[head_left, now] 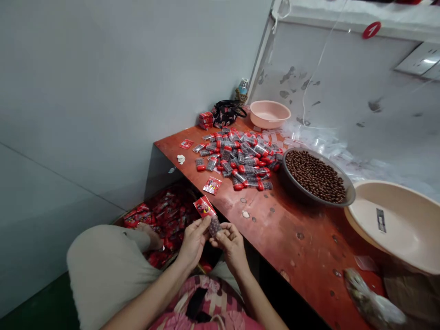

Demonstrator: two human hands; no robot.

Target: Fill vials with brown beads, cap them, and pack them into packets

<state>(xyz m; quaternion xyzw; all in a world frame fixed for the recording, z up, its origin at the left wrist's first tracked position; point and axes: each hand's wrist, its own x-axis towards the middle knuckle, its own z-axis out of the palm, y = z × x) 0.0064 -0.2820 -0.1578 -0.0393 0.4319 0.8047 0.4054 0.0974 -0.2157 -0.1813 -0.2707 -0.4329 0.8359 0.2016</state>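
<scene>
Both my left hand and my right hand pinch a small transparent packet of brown balls, with a red printed header sticking up. My hands are in front of the near edge of a rust-red table. On it lies a heap of small filled packets with red ends, beyond my hands. To its right, a grey bowl is full of round brown balls.
A large beige basin stands at the table's right, and a pink bowl sits at the back. Near it are a black bag and stacked red packets. Below my hands, a box holds many red packets. Walls bound the left and back.
</scene>
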